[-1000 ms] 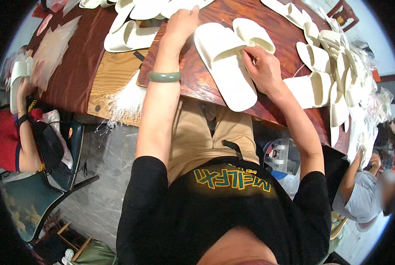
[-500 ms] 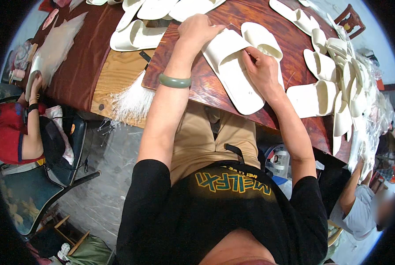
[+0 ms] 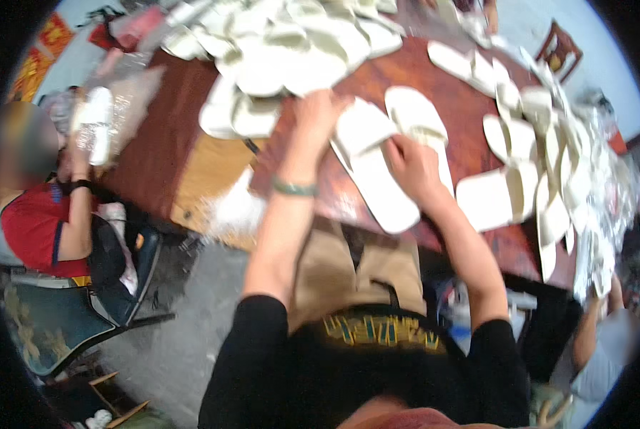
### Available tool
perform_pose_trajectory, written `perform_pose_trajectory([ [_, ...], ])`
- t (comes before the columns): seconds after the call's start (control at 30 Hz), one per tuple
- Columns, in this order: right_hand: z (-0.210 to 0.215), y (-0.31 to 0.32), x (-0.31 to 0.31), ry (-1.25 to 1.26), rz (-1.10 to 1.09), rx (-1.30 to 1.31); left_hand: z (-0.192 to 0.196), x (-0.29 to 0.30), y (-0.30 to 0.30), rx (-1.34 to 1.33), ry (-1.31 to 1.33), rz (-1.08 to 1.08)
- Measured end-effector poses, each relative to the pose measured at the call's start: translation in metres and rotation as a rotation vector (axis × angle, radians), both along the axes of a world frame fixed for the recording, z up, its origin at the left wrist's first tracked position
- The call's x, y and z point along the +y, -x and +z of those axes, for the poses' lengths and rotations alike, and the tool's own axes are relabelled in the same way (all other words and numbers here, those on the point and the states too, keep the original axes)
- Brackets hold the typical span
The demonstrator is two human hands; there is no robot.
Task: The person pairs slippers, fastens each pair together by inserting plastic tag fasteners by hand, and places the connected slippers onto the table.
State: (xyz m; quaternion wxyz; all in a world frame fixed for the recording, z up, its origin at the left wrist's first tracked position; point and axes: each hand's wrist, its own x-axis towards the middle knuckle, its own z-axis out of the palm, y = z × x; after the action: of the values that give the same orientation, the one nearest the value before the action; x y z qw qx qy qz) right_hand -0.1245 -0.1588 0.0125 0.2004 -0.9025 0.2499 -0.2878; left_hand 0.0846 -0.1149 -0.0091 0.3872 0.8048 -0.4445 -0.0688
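A white slide slipper (image 3: 388,196) lies on the dark reddish wooden tabletop, its sole end toward me. My right hand (image 3: 414,170) is closed on the side of its strap, with fingertips hidden inside the strap opening. My left hand (image 3: 320,114) is at the slipper's far left edge, its fingers curled together; blur hides what is between them. Just right of that slipper lies a second white slipper (image 3: 414,111), partly behind my right hand. A bundle of thin white strings (image 3: 238,204) hangs at the table edge, left of my left forearm.
White slippers heap at the far side (image 3: 298,57). More slippers (image 3: 497,196) line the right, beside clear plastic wrapping (image 3: 609,189). At left, a person in red (image 3: 45,229) holds a white slipper (image 3: 100,129); another person (image 3: 606,347) is at lower right. A chair (image 3: 55,322) stands lower left.
The view has tilted up, so the table sits lower and more of the far heap shows. Both my hands stay at the same slipper. The person at left has raised their slipper.
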Motion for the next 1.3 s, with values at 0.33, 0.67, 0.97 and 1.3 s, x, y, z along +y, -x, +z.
perform_pose_trajectory([
  [0.33,-0.006,0.000,0.012,0.120,-0.001,-0.049,-0.003,0.012,0.005,0.009,0.075,0.058],
  [0.67,0.041,0.058,0.018,0.669,-0.008,0.178,0.033,-0.030,0.019,0.310,0.364,-0.238],
  [0.97,0.026,0.082,0.049,0.613,0.058,0.134,0.024,-0.087,0.035,0.553,0.107,-0.612],
  [1.3,0.020,0.093,0.049,0.499,0.242,0.254,0.013,-0.067,0.041,0.762,0.090,-0.607],
])
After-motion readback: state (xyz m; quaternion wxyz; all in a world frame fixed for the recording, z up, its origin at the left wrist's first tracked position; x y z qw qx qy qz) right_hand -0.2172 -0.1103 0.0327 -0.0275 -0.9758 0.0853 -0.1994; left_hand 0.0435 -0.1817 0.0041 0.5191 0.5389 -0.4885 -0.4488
